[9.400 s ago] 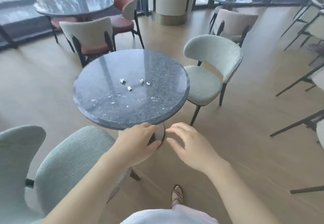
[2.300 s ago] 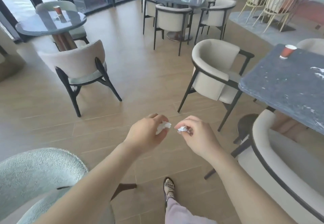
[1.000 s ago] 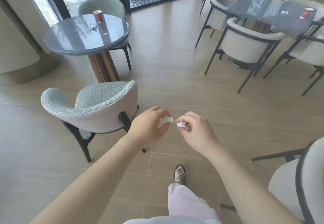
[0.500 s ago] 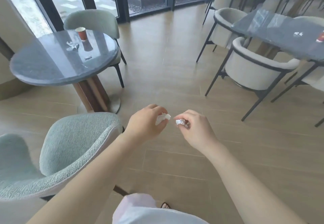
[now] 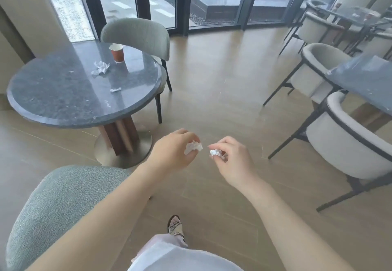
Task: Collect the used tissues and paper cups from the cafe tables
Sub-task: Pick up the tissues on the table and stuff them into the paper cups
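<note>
My left hand (image 5: 172, 154) grips a crumpled white tissue (image 5: 193, 147) over the floor. Beside it, my right hand (image 5: 232, 160) pinches a smaller tissue wad (image 5: 215, 153). To the upper left stands a round grey stone table (image 5: 53, 98). On its far side sits a red paper cup (image 5: 116, 53), upright. A crumpled tissue (image 5: 100, 68) lies next to the cup, and a small tissue scrap (image 5: 115, 89) lies nearer the table's middle. Both hands are well short of that table.
A green chair (image 5: 137, 35) stands behind the round table and another green chair (image 5: 53, 207) is at my lower left. White armchairs (image 5: 356, 149) and a grey table (image 5: 369, 79) line the right side. Wooden floor lies between.
The view has swung and moved closer to the round table with the cup, which now sits larger at the upper left. Both hands keep holding their tissues in the same pose.
</note>
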Available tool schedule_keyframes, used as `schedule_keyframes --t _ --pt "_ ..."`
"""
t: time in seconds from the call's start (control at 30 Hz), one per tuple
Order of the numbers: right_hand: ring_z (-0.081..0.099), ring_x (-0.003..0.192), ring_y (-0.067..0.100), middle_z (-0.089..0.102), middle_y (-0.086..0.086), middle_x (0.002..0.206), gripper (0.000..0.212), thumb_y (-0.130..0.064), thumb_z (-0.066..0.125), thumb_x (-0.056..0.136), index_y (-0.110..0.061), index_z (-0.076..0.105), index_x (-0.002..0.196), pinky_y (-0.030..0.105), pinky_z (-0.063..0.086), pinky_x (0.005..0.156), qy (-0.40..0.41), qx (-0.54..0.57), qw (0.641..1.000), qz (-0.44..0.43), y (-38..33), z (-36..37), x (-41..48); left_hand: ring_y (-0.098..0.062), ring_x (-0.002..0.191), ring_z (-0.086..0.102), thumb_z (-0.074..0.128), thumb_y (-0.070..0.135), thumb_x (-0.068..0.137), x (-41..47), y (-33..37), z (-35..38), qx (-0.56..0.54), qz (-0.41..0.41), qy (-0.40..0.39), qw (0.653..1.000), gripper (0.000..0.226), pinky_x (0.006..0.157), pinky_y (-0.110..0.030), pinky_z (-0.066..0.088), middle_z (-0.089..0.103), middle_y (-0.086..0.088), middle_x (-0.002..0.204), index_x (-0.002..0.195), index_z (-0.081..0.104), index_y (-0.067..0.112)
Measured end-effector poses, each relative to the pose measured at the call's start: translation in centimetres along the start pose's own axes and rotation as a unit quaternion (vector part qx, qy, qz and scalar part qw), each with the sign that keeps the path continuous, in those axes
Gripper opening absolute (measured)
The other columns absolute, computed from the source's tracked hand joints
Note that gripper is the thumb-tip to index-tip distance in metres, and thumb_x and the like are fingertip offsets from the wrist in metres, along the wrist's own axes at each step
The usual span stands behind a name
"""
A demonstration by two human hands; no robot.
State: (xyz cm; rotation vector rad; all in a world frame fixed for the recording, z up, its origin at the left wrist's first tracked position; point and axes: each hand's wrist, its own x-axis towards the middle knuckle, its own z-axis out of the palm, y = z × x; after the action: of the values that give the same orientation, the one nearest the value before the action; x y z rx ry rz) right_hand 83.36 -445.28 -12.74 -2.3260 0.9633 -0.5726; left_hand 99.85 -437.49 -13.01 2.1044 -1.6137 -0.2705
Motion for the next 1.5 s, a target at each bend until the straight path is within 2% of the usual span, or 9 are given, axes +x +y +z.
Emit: schedule_keyframes --t 0.23,0.33,0.5,0.63,0.83,0.93,1.1,1.23,1.5 --pt "0.050 0.062 -0.001 0.049 -0.010 0.080 0.020 -0.002 0.063 0.081 -0.016 0.071 0.094 0.002 0.035 0.059 -0.017 0.005 0.999 -0.046 1.2 1.5 14.9 -0.006 0.081 0.058 0.058 0.038 0.083 12.9 -4.2 -2.8 -0.009 -0.041 0.010 0.999 0.018 0.066 -0.025 0.046 0.056 0.015 0.096 0.100 0.060 0.034" --pt "0.049 0.060 0.004 0.051 -0.008 0.081 0.018 -0.004 0.064 0.081 -0.016 0.071 0.093 0.003 0.035 0.059 -0.023 0.018 0.998 -0.052 1.8 2.4 19.6 -0.009 0.083 0.058 0.058 0.038 0.085 16.4 -5.8 -3.6 -0.017 -0.056 0.007 0.998 0.019 0.070 -0.028 0.049 0.058 0.013 0.096 0.102 0.061 0.030" --pt "0.049 0.062 0.005 0.053 -0.009 0.080 0.020 -0.006 0.067 0.077 -0.020 0.072 0.090 0.011 0.039 0.060 -0.044 0.045 0.995 -0.077 3.0 4.5 27.2 -0.007 0.083 0.056 0.054 0.046 0.087 21.5 -9.4 -3.9 -0.010 -0.095 0.003 0.995 0.024 0.072 -0.029 0.049 0.061 0.011 0.094 0.102 0.062 0.030" --pt "0.053 0.063 0.008 0.055 -0.010 0.080 0.022 -0.007 0.067 0.078 -0.022 0.071 0.092 0.030 0.050 0.062 -0.093 0.074 0.987 -0.111 4.2 6.4 34.7 -0.007 0.080 0.056 0.049 0.050 0.089 26.6 -12.9 -3.6 0.001 -0.143 0.014 0.990 0.027 0.068 -0.029 0.048 0.063 0.010 0.091 0.102 0.063 0.031" --pt "0.058 0.071 0.011 0.058 -0.006 0.082 0.026 -0.006 0.065 0.079 -0.021 0.069 0.099 0.033 0.052 0.064 -0.127 0.103 0.972 -0.171 6.3 7.7 45.9 -0.008 0.078 0.056 0.058 0.034 0.088 35.3 -15.9 -2.2 -0.041 -0.185 0.049 0.981 0.019 0.067 -0.029 0.047 0.057 0.012 0.087 0.105 0.063 0.037" --pt "0.056 0.072 0.007 0.059 -0.008 0.082 0.021 -0.006 0.064 0.078 -0.024 0.069 0.089 0.029 0.051 0.064 -0.147 0.115 0.967 -0.176 7.0 8.8 50.1 -0.008 0.078 0.056 0.060 0.036 0.085 38.4 -17.2 -1.8 -0.053 -0.217 0.067 0.972 0.016 0.069 -0.031 0.048 0.059 0.013 0.087 0.100 0.062 0.035" --pt "0.053 0.075 0.005 0.058 -0.010 0.080 0.013 -0.012 0.067 0.078 -0.025 0.065 0.075 0.016 0.044 0.062 -0.222 0.114 0.945 -0.210 5.8 11.7 55.0 0.000 0.074 0.052 0.067 0.042 0.077 38.8 -20.3 -2.6 -0.068 -0.305 0.107 0.944 0.015 0.068 -0.027 0.047 0.059 0.017 0.082 0.090 0.060 0.037" --pt "0.052 0.071 0.005 0.056 -0.010 0.078 0.014 -0.013 0.067 0.079 -0.025 0.063 0.074 0.010 0.038 0.061 -0.290 0.120 0.918 -0.241 3.1 15.4 57.9 -0.005 0.077 0.050 0.063 0.039 0.082 37.5 -23.9 -4.0 -0.046 -0.383 0.132 0.913 0.011 0.069 -0.026 0.043 0.056 0.018 0.083 0.093 0.060 0.037" --pt "0.048 0.069 -0.001 0.053 -0.010 0.078 0.010 -0.018 0.066 0.082 -0.024 0.062 0.075 0.008 0.035 0.060 -0.383 0.104 0.874 -0.279 -2.8 24.4 62.7 -0.002 0.074 0.049 0.051 0.045 0.089 34.9 -32.7 -6.3 -0.030 -0.490 0.170 0.854 0.016 0.064 -0.024 0.034 0.052 0.015 0.077 0.083 0.057 0.031"
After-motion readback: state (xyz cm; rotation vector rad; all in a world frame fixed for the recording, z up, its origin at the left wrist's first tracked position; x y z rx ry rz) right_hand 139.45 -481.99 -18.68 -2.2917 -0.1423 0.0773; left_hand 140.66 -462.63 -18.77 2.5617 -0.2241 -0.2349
